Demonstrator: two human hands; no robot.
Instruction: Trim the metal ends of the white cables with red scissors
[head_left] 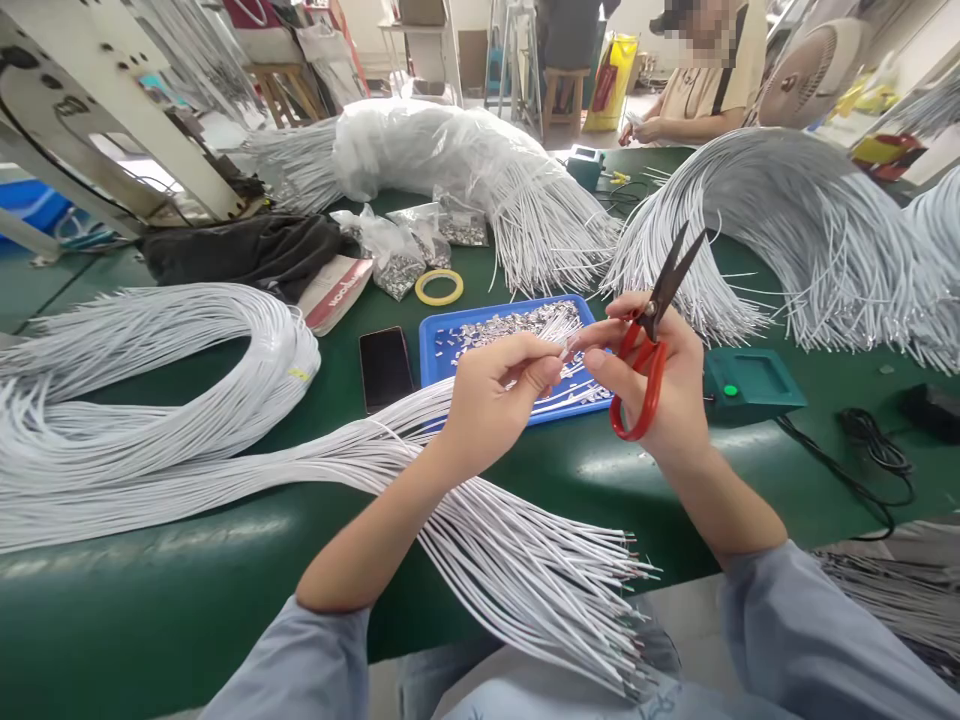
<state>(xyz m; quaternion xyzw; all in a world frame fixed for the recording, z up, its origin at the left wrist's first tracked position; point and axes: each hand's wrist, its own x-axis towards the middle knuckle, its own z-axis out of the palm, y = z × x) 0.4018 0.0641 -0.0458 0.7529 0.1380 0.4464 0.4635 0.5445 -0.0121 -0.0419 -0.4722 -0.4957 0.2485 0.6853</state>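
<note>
My left hand (501, 395) pinches a white cable near its tip, above a blue tray (429, 352). Scissors with red handles (646, 385) are held in my right hand (675, 390), their dark blades spread and pointing up and away. The fingertips of that hand meet the cable end beside my left fingers; the tip itself is too small to make out. Small metal parts (517, 322) lie scattered in the tray, and several cable ends rest over it. Below my left wrist, a fanned bundle of white cables (525, 540) reaches the table's front edge, with coloured wire tips.
A coiled cable bundle (247, 370) lies left, with a phone (385, 368), yellow tape roll (439, 287) and bags of parts (397, 262) beyond. More cables (810, 220) stand right, behind a green device (754, 383) with a black cord. A person (705, 90) sits opposite.
</note>
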